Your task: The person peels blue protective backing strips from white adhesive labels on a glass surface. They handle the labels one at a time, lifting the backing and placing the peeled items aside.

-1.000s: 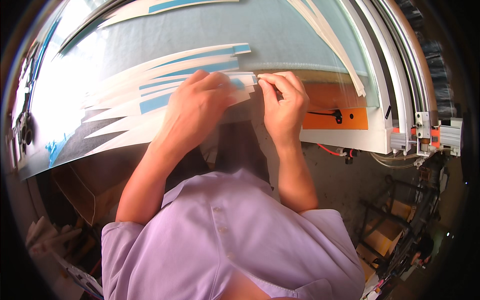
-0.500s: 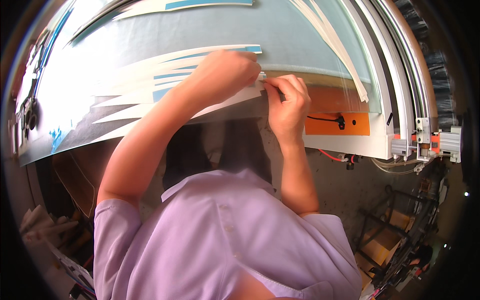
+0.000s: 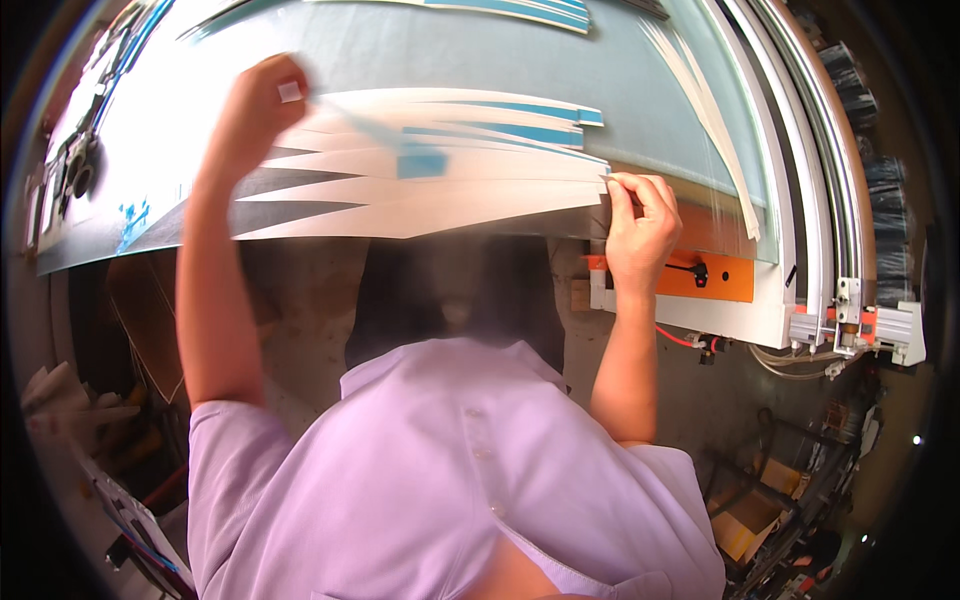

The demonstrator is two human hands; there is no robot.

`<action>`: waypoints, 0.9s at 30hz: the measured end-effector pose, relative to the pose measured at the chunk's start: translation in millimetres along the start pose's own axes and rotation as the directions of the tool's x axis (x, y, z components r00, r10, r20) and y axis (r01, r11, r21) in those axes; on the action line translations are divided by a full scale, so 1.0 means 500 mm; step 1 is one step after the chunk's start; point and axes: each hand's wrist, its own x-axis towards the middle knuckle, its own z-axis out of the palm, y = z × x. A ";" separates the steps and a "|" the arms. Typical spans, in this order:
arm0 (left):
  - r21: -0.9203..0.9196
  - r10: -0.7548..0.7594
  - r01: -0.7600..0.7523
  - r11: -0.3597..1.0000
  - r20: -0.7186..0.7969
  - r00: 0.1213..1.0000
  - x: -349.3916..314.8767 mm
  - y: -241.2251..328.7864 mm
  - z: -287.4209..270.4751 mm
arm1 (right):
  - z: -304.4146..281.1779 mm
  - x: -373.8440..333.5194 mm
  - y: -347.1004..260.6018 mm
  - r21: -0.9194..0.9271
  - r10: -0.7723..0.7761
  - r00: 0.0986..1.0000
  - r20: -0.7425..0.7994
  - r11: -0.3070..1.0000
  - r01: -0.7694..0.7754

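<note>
Up at the left, my left hand (image 3: pixel 258 112) is closed, with a small white end showing at its fingers. From it a thin blue strip (image 3: pixel 365 125), smeared by motion, runs down toward the right. Several long, tapered white sheets with blue patches (image 3: pixel 500 180) lie fanned out on the glass-like tabletop (image 3: pixel 400 62). My right hand (image 3: pixel 645 225) pinches the narrow right tips of these white sheets between thumb and fingers, near the table's front edge.
More blue-and-white strips (image 3: pixel 530 10) lie at the far side. Narrow pale strips (image 3: pixel 705 125) rest at the right, beside a white metal rail (image 3: pixel 795 130). An orange panel (image 3: pixel 725 278) with a black fitting sits below the right edge; tools (image 3: pixel 85 165) lie far left.
My left hand has swung from beside the right hand up to the left, drawing a blue strip with it. My right hand still pinches the sheet tips; the whole view has shifted slightly.
</note>
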 end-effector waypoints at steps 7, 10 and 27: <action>0.619 -0.433 0.625 0.475 -0.454 0.779 -0.420 -0.599 -0.509 | 0.010 0.003 -0.001 0.126 0.087 0.994 0.069 0.987 -0.095; 0.668 -0.352 0.699 0.257 -0.609 0.711 -0.352 -0.476 -0.425 | -0.009 -0.005 -0.002 0.181 0.132 0.991 -0.024 0.975 -0.126; 0.191 0.328 -0.315 0.930 -0.042 0.944 -0.203 0.218 0.169 | 0.005 -0.045 -0.058 0.200 -0.106 0.993 0.059 0.976 0.092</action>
